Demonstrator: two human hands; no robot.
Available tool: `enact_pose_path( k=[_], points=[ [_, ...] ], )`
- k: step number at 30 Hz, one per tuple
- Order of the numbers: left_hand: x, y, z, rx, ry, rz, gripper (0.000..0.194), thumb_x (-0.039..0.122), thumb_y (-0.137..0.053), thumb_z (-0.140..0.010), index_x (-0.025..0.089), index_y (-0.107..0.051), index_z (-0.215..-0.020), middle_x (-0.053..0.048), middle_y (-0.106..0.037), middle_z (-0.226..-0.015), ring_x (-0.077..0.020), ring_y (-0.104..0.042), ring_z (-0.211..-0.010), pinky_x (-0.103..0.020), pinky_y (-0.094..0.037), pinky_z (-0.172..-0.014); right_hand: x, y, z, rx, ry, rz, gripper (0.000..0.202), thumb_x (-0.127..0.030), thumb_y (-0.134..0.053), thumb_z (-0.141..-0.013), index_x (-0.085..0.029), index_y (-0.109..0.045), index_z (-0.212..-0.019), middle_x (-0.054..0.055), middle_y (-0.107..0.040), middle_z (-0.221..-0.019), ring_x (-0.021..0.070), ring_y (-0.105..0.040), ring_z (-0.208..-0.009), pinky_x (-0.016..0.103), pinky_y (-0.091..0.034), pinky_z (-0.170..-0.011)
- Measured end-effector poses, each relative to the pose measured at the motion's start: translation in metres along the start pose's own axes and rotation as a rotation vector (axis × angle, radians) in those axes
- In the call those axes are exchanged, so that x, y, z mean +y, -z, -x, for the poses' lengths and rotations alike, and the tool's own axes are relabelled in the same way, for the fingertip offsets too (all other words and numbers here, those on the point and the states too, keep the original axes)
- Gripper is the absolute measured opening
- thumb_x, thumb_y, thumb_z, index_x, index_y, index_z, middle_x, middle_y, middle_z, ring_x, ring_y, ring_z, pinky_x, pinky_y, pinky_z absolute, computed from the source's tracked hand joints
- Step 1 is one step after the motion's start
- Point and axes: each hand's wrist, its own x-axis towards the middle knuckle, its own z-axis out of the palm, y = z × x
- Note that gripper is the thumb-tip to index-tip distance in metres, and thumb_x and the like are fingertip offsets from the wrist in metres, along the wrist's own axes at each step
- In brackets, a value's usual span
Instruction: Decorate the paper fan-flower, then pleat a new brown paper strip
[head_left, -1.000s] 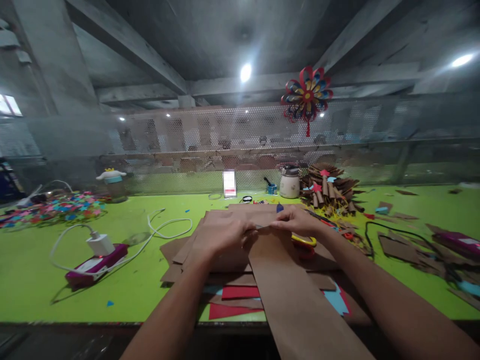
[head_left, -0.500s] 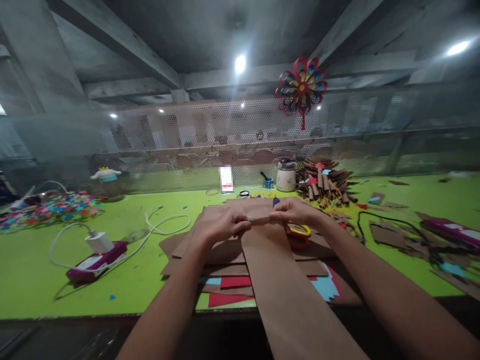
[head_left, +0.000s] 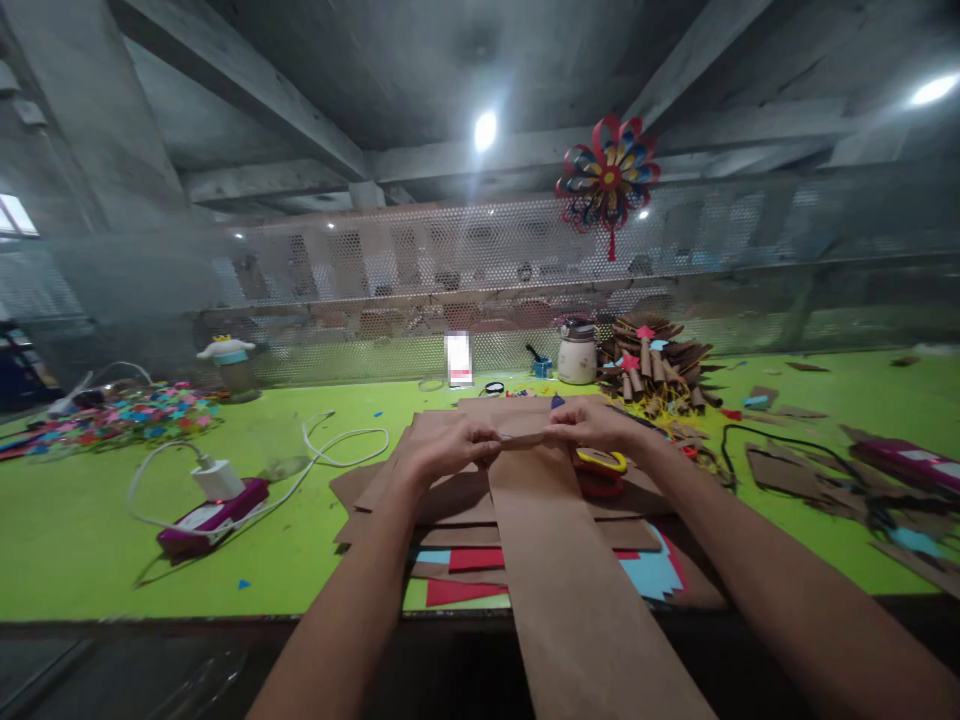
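Note:
A long strip of brown kraft paper (head_left: 574,560) runs from my hands down over the table's front edge toward me. My left hand (head_left: 457,447) pinches the left corner of its far end, where the paper is folded or rolled over. At the right corner, my right hand (head_left: 589,425) grips the same end between thumb and fingers. Beneath lie stacked brown sheets (head_left: 450,497), with red paper (head_left: 466,592) and light blue paper (head_left: 651,575) showing under them. Scissors with red and yellow handles (head_left: 604,470) rest just right of the strip, partly hidden by my right hand.
A purple power strip (head_left: 251,497) with a white charger (head_left: 217,480) and cable sits left. Colourful paper stars (head_left: 150,415) are heaped behind it. A pale jar (head_left: 577,358) and rolled brown paper pieces (head_left: 656,370) stand at the back. Brown scraps (head_left: 799,480) and a black cable lie right.
The view has shifted slightly, so the scene sits a little farther right. Both hands keep hold of the strip's far end, with hardly any movement of their own.

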Motion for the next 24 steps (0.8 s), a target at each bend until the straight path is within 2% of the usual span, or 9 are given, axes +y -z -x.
enact_pose_path(
  k=[2, 6, 10, 15, 20, 24],
  points=[
    [-0.001, -0.001, 0.0, -0.016, 0.001, -0.033, 0.018, 0.027, -0.047, -0.086, 0.014, -0.058, -0.079, 0.003, -0.05, -0.059, -0.0089, -0.047, -0.056, -0.022, -0.038, -0.058, -0.006, 0.001, 0.001, 0.029, 0.045, 0.126, 0.037, -0.046, -0.052, -0.08, -0.013, -0.068, -0.078, 0.001, -0.062, -0.062, 0.0119, -0.052, -0.058, 0.02, -0.035, -0.053],
    [-0.001, -0.005, -0.004, -0.027, -0.02, -0.183, 0.023, 0.03, -0.045, -0.087, 0.014, -0.059, -0.081, 0.001, -0.054, -0.061, -0.0097, -0.047, -0.057, -0.021, -0.036, -0.056, -0.024, -0.005, 0.002, 0.005, 0.124, 0.279, 0.028, -0.035, -0.049, -0.083, -0.017, -0.069, -0.092, 0.003, -0.067, -0.079, 0.0133, -0.053, -0.067, 0.021, -0.036, -0.058],
    [0.006, -0.019, -0.008, 0.026, -0.061, -0.273, 0.022, 0.032, -0.045, -0.086, 0.018, -0.062, -0.087, -0.001, -0.06, -0.07, -0.0114, -0.049, -0.064, -0.021, -0.037, -0.059, -0.031, -0.02, -0.002, -0.008, 0.146, 0.321, 0.029, -0.031, -0.045, -0.085, -0.015, -0.069, -0.08, 0.002, -0.063, -0.067, 0.0117, -0.047, -0.06, 0.021, -0.032, -0.054],
    [0.02, -0.036, 0.002, 0.141, -0.069, -0.346, 0.024, 0.032, -0.044, -0.084, 0.02, -0.064, -0.092, -0.002, -0.064, -0.075, -0.0151, -0.051, -0.07, -0.023, -0.037, -0.061, -0.026, -0.031, -0.007, 0.028, 0.182, 0.362, 0.031, -0.03, -0.042, -0.086, -0.013, -0.063, -0.069, -0.001, -0.055, -0.059, 0.0092, -0.038, -0.054, 0.021, -0.028, -0.051],
    [0.026, -0.031, 0.008, 0.108, -0.047, -0.388, 0.022, 0.03, -0.047, -0.082, 0.02, -0.065, -0.088, -0.003, -0.063, -0.074, -0.015, -0.051, -0.068, -0.024, -0.036, -0.06, -0.029, -0.029, -0.004, -0.029, 0.178, 0.349, 0.038, -0.038, -0.041, -0.087, -0.013, -0.059, -0.064, -0.002, -0.048, -0.054, 0.0087, -0.034, -0.051, 0.02, -0.025, -0.048],
    [0.021, -0.03, 0.011, 0.124, -0.045, -0.408, 0.023, 0.031, -0.041, -0.086, 0.021, -0.062, -0.088, -0.003, -0.062, -0.078, -0.0144, -0.049, -0.069, -0.024, -0.035, -0.058, -0.035, -0.023, 0.0, -0.034, 0.147, 0.292, 0.033, -0.034, -0.043, -0.084, -0.013, -0.061, -0.068, -0.001, -0.051, -0.057, 0.0092, -0.038, -0.053, 0.02, -0.026, -0.048]
  ],
)
